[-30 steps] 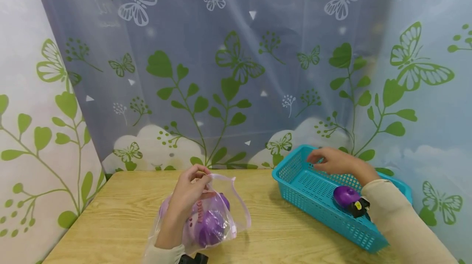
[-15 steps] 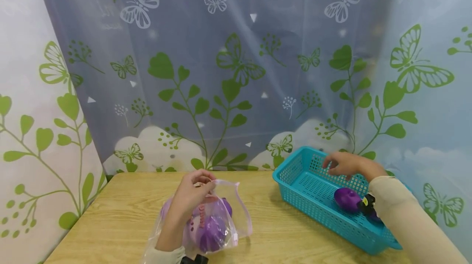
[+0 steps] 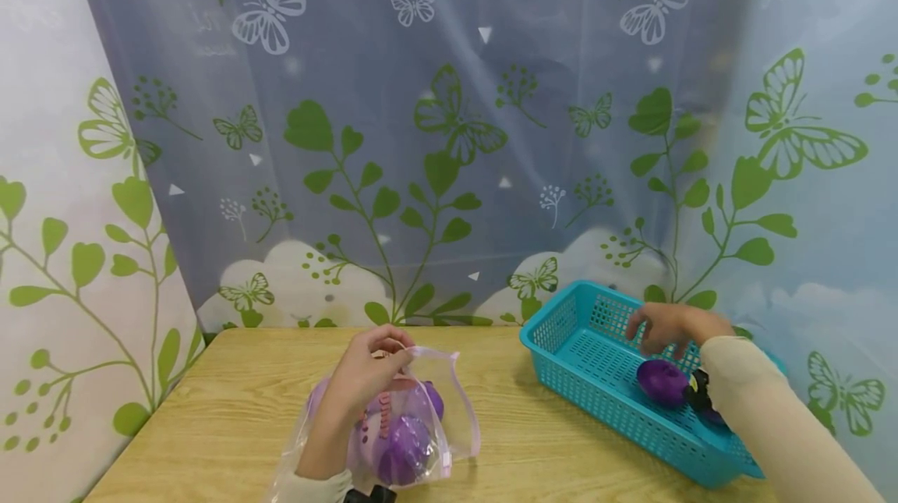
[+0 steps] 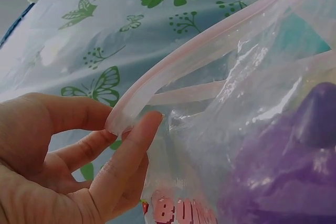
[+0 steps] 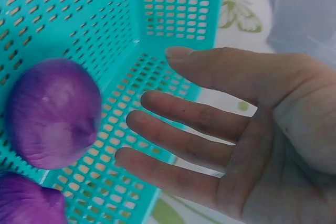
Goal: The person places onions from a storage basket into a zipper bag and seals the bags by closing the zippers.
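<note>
My left hand (image 3: 372,370) pinches the pink-edged mouth of a clear zip bag (image 3: 459,409) between thumb and finger. The bag's mouth gapes to the right. Inside are purple onions (image 3: 405,452), partly covered by the hand and red lettering. My right hand (image 3: 669,325) hovers over the turquoise basket (image 3: 596,403), holding nothing, its fingers spread apart in the right wrist view. Below it in the basket lies one purple onion (image 5: 55,114), with a second onion (image 5: 31,203) beside it. From the head view the right wrist and its camera hide most of that second one.
The wooden table (image 3: 231,402) carries both bag and basket, with the basket at the right, set at a slant. A patterned curtain (image 3: 393,175) hangs right behind the table and along both sides.
My right hand has moved right and slightly down over the basket, toward the onions. The left hand keeps its pinch on the bag with hardly any movement.
</note>
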A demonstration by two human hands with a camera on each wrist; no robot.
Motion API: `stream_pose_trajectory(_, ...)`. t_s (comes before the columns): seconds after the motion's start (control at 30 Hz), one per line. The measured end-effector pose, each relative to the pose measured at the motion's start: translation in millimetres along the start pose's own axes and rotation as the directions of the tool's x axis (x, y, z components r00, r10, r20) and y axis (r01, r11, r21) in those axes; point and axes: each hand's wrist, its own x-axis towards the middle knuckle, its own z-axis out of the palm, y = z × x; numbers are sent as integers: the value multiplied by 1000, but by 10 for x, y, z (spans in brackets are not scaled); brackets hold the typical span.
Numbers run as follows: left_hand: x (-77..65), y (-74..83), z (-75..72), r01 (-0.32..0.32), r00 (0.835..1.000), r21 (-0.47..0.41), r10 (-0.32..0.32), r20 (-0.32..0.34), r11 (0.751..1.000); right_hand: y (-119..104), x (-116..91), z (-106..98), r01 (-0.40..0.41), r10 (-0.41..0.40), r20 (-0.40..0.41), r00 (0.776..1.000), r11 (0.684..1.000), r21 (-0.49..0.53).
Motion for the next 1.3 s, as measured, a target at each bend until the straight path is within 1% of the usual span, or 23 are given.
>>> stream_pose_trajectory(0.27,-7,5,-1,8,1000,-5,-8,2,1000,247,109,93,-102,101,-29,994,995,-8)
stream_pose_trajectory(0.4,-9,7,2,5,1000,-8,-5,10,1000,362,133,151,-135,135,-47,990,991,-17)
stream_pose_trajectory(0.53,-2,1,1,7,1000,-6,-7,19,1000,432,146,195,-154,153,-26,988,987,-37)
stream_pose_trajectory(0.63,-3,-5,-3,4,1000,-2,-4,21,1000,447,149,216,-170,170,-9,985,985,-34)
stream_pose_trajectory(1.0,-13,-1,2,5,1000,-12,-5,16,1000,402,150,252,-170,170,-1,985,983,-67)
stream_pose_trajectory(1.17,-6,-2,2,12,1000,-13,-12,15,1000,369,159,271,-164,164,13,986,986,-40)
stream_pose_trajectory(1.3,-7,1,2,9,1000,-16,-9,13,1000,349,165,293,-174,174,14,985,985,-15)
